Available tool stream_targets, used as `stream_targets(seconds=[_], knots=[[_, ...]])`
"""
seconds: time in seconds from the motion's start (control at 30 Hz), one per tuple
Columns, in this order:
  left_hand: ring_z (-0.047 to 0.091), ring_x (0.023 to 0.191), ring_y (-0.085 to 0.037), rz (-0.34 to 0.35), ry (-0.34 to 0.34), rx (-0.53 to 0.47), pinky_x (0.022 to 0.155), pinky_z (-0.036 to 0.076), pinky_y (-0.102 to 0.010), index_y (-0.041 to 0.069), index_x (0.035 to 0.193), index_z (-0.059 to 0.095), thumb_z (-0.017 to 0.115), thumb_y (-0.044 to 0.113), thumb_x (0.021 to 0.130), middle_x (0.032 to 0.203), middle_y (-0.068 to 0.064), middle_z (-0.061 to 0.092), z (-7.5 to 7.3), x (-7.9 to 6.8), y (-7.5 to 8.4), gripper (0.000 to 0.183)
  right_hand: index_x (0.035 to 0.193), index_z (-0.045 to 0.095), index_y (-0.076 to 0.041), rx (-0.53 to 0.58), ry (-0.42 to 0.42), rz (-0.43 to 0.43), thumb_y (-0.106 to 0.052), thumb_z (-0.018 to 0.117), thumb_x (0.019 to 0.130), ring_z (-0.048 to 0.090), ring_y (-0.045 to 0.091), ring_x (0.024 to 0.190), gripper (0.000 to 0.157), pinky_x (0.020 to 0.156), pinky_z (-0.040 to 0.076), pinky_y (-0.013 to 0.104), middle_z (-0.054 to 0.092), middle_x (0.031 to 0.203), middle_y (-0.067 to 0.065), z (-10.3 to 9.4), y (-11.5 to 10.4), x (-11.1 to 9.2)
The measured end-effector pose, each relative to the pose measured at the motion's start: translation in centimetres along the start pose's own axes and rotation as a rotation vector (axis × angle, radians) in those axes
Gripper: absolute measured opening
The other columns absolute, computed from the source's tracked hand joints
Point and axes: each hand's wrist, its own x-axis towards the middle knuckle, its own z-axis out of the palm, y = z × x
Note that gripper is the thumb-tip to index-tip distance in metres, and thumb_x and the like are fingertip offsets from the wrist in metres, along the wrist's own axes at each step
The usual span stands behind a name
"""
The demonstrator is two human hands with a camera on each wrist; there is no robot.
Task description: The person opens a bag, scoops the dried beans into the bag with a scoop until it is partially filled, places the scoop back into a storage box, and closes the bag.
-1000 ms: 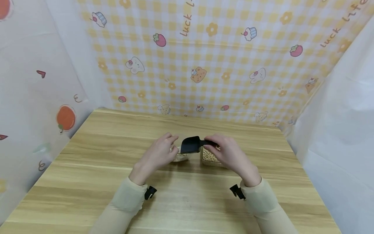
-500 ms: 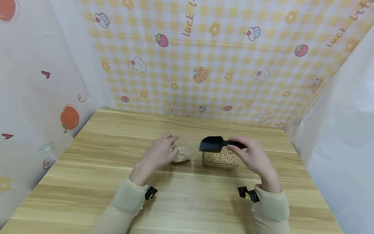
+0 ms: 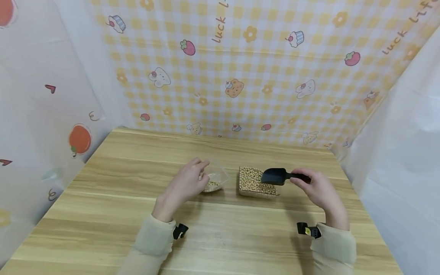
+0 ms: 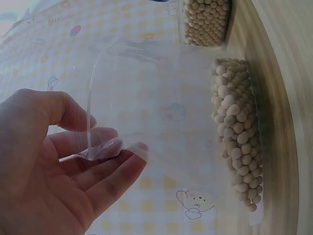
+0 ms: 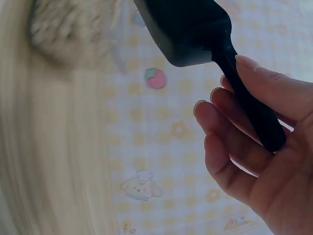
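My left hand (image 3: 187, 182) pinches the upper edge of a clear plastic bag (image 4: 146, 98) between thumb and fingers, keeping its mouth spread. Round pale beans (image 4: 239, 132) lie in the bottom of the bag, which rests on the table. In my right hand (image 3: 319, 188) is the handle of a black scoop (image 3: 274, 176), gripped between thumb and fingers. The scoop's blade is over the right part of a clear rectangular box (image 3: 258, 194) full of the same beans (image 3: 252, 181). Whether the blade touches these beans, I cannot tell.
The box stands right of the bag on a wood-grain table (image 3: 220, 236). A yellow checked cloth (image 3: 213, 68) with cartoon prints hangs behind the table. White sheets hang at the left (image 3: 38, 95) and right (image 3: 398, 152).
My right hand has carried the scoop rightward, from above the bag to above the box of beans, and lowered it a little. My left hand stays at the bag.
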Motion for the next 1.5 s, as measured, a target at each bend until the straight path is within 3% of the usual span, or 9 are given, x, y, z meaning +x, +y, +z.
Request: stream_targets(seconds=[0.2, 0.3, 0.43, 0.57, 0.77, 0.93, 1.03, 1.3, 1.5], knots=[[0.047, 0.064, -0.012, -0.002, 0.015, -0.016, 0.054, 0.045, -0.026, -0.004, 0.133, 0.056, 0.049, 0.009, 0.09, 0.103, -0.006, 0.06, 0.1, 0.1, 0.0, 0.045, 0.109, 0.071, -0.004, -0.087, -0.063, -0.047, -0.012, 0.068, 0.091, 0.065, 0.032, 0.093, 0.02, 0.078, 0.05, 0.051, 0.069, 0.106, 0.014, -0.6, 0.5, 0.7], [0.048, 0.065, -0.012, -0.005, 0.012, -0.038, 0.055, 0.046, -0.027, -0.004, 0.134, 0.056, 0.049, 0.009, 0.091, 0.105, -0.006, 0.06, 0.1, 0.1, -0.2, 0.046, 0.103, 0.072, -0.006, -0.154, -0.086, -0.101, -0.009, 0.07, 0.089, 0.065, 0.024, 0.082, 0.014, 0.071, 0.051, 0.046, 0.07, 0.097, 0.009, -1.0, 0.0, 1.3], [0.047, 0.064, -0.012, -0.009, 0.007, -0.055, 0.054, 0.046, -0.027, -0.004, 0.135, 0.055, 0.049, 0.01, 0.092, 0.104, -0.004, 0.059, -0.1, 0.3, -0.3, 0.046, 0.092, 0.071, -0.009, -0.272, -0.127, -0.152, -0.007, 0.072, 0.087, 0.053, 0.013, 0.065, 0.005, 0.06, 0.045, 0.037, 0.062, 0.079, -0.002, -1.3, -1.4, 2.3], [0.049, 0.069, -0.012, -0.012, 0.003, -0.054, 0.058, 0.047, -0.027, -0.003, 0.135, 0.055, 0.049, 0.011, 0.092, 0.104, -0.003, 0.058, -0.2, 0.4, -0.2, 0.045, 0.088, 0.069, -0.01, -0.322, -0.149, -0.167, -0.004, 0.073, 0.085, 0.046, 0.011, 0.061, 0.008, 0.057, 0.04, 0.034, 0.054, 0.073, -0.005, -1.0, -2.4, 2.8], [0.052, 0.077, -0.013, -0.01, -0.006, -0.044, 0.066, 0.048, -0.027, -0.003, 0.134, 0.056, 0.05, 0.012, 0.092, 0.106, -0.004, 0.059, 0.1, 0.7, -0.1, 0.045, 0.09, 0.072, -0.009, -0.22, -0.115, -0.136, -0.005, 0.072, 0.086, 0.054, 0.013, 0.066, 0.005, 0.061, 0.045, 0.036, 0.064, 0.081, -0.001, 0.2, -1.0, 2.4], [0.052, 0.079, -0.013, -0.015, -0.016, -0.054, 0.066, 0.048, -0.027, -0.002, 0.135, 0.055, 0.05, 0.012, 0.092, 0.106, -0.003, 0.059, 0.3, 0.6, -0.2, 0.045, 0.1, 0.074, -0.006, -0.1, -0.063, -0.137, -0.005, 0.071, 0.087, 0.066, 0.025, 0.086, 0.013, 0.075, 0.051, 0.047, 0.071, 0.097, 0.007, 1.7, 1.2, 1.8], [0.052, 0.079, -0.014, -0.021, -0.015, -0.073, 0.066, 0.048, -0.028, -0.002, 0.135, 0.055, 0.051, 0.011, 0.092, 0.105, -0.003, 0.059, 0.1, 0.4, -0.4, 0.045, 0.104, 0.073, -0.006, -0.032, -0.048, -0.112, -0.008, 0.069, 0.09, 0.066, 0.026, 0.089, 0.015, 0.078, 0.051, 0.048, 0.07, 0.101, 0.009, 2.6, 2.2, 1.6], [0.052, 0.077, -0.014, -0.001, -0.004, -0.075, 0.065, 0.049, -0.028, -0.004, 0.134, 0.056, 0.05, 0.011, 0.092, 0.106, -0.004, 0.06, -0.2, 0.2, -0.8, 0.045, 0.112, 0.07, -0.004, 0.104, -0.036, 0.012, -0.014, 0.066, 0.093, 0.065, 0.019, 0.086, 0.022, 0.074, 0.05, 0.037, 0.07, 0.099, 0.007, 4.4, 3.5, 1.1], [0.051, 0.074, -0.013, -0.011, -0.011, -0.087, 0.062, 0.049, -0.028, -0.004, 0.134, 0.055, 0.051, 0.01, 0.092, 0.105, -0.004, 0.059, -0.3, 0.3, -0.9, 0.045, 0.114, 0.068, -0.004, 0.138, -0.025, 0.002, -0.014, 0.065, 0.093, 0.062, 0.03, 0.102, 0.024, 0.086, 0.047, 0.047, 0.069, 0.108, 0.01, 5.7, 4.2, 1.1]])
